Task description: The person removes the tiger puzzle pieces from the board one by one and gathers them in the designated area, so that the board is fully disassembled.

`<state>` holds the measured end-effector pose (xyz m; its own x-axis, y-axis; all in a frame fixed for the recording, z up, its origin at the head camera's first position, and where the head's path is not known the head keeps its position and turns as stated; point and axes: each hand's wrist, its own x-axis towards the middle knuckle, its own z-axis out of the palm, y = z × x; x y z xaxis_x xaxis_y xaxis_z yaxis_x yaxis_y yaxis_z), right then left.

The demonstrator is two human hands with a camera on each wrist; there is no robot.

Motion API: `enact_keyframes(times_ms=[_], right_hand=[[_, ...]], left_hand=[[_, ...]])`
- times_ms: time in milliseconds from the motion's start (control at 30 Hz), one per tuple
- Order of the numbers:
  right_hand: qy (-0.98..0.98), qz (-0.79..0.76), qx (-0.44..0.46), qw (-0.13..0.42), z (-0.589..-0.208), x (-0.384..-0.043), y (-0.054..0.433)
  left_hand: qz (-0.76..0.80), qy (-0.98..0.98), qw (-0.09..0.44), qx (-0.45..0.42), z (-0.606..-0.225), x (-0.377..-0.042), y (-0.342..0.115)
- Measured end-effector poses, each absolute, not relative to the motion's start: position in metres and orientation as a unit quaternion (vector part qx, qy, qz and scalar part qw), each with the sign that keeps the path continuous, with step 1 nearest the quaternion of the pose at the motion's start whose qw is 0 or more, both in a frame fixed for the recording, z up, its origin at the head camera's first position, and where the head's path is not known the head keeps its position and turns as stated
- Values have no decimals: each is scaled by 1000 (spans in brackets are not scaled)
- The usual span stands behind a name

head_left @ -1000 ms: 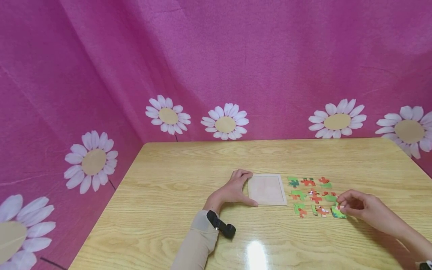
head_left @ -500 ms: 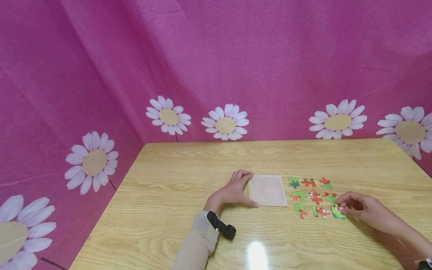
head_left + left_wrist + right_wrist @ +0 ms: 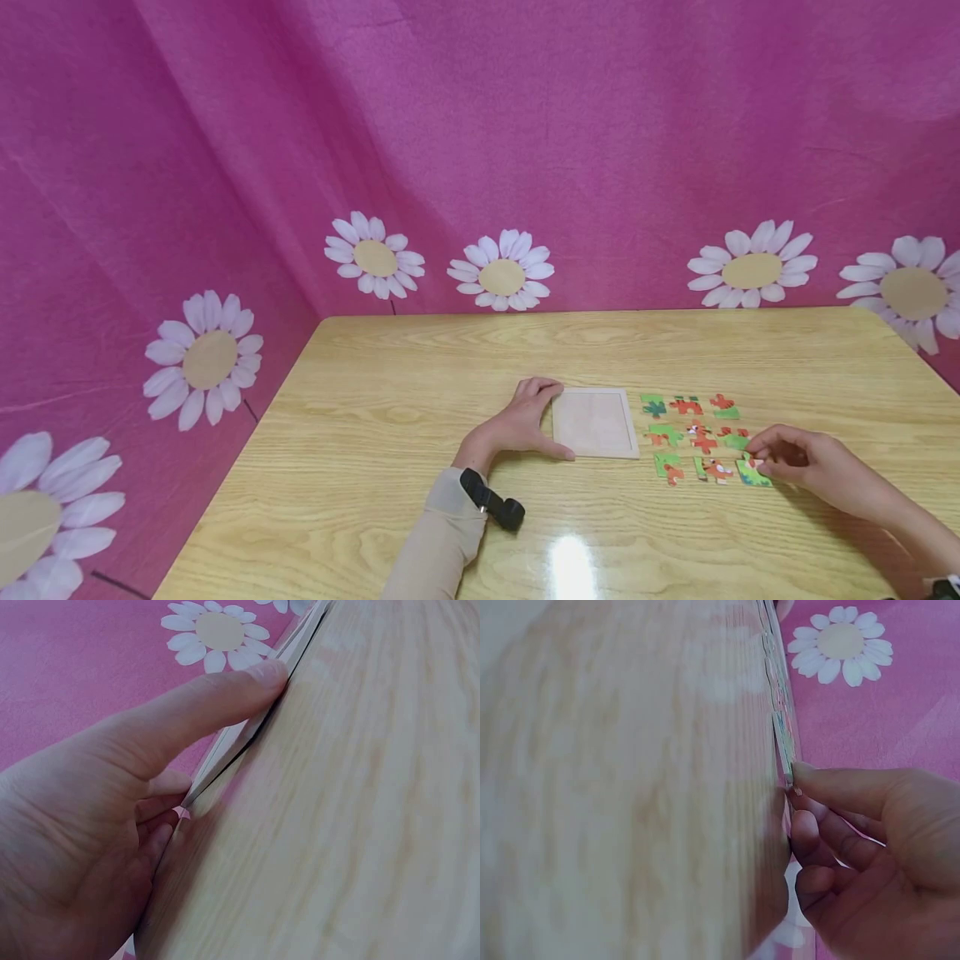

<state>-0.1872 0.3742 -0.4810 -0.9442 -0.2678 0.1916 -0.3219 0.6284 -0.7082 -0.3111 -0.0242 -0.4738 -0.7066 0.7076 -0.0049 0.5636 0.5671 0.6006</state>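
Note:
A square, pale wooden puzzle tray (image 3: 592, 422) lies on the table, its inside bare. My left hand (image 3: 517, 423) holds it by the left side, the thumb (image 3: 247, 682) along the near edge and the fingers at the far left corner. To the tray's right, puzzle pieces lie apart in three rows. With thumb and fingertips my right hand (image 3: 821, 467) pinches the green corner puzzle piece (image 3: 752, 470) at the near right of these rows. In the right wrist view that puzzle piece (image 3: 782, 746) leans slightly off the wood. Fingers partly hide its right side.
An orange-and-green puzzle piece (image 3: 733, 437) lies just beyond the right fingertips, and an orange one (image 3: 702, 437) sits mid-group. The wooden table (image 3: 420, 375) reaches back to a pink curtain (image 3: 600, 150) with white daisies. Light glares on the table's near part.
Both hands stay in nearly the same place. The corner puzzle piece in my right hand has shifted only slightly, and the tray has not moved on the table.

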Motion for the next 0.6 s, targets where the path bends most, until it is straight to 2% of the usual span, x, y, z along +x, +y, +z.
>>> enact_keyframes(times_ms=[233, 433, 600], right_hand=[[-893, 414, 176, 31, -480, -186, 378], [-903, 399, 150, 48, -473, -186, 374], [-916, 367, 127, 98, -465, -190, 360]], left_hand=[[292, 876, 124, 363, -475, -312, -22], [300, 874, 126, 361, -475, -313, -23], [352, 867, 127, 330, -478, -313, -25]])
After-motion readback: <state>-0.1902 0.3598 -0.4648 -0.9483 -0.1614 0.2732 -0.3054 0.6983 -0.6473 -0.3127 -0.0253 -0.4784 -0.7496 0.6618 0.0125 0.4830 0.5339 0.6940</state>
